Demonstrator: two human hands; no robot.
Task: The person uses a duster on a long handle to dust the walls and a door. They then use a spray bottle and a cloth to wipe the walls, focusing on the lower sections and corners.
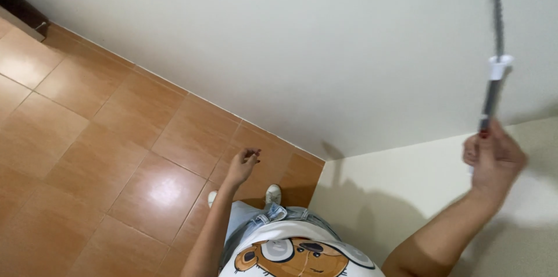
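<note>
White wall point(325, 50) carries a dark rod point(493, 94) that the right hand point(493, 161) grips near it; the left hand point(244, 163) hangs loosely curled, holding nothing, above the tiled floor point(87, 137).

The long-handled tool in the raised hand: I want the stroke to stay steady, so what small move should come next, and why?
Probably bring the left hand up onto the handle. Only the right hand grips it, at its very bottom end, while the left hangs free and loosely curled above the tiled floor.
</note>
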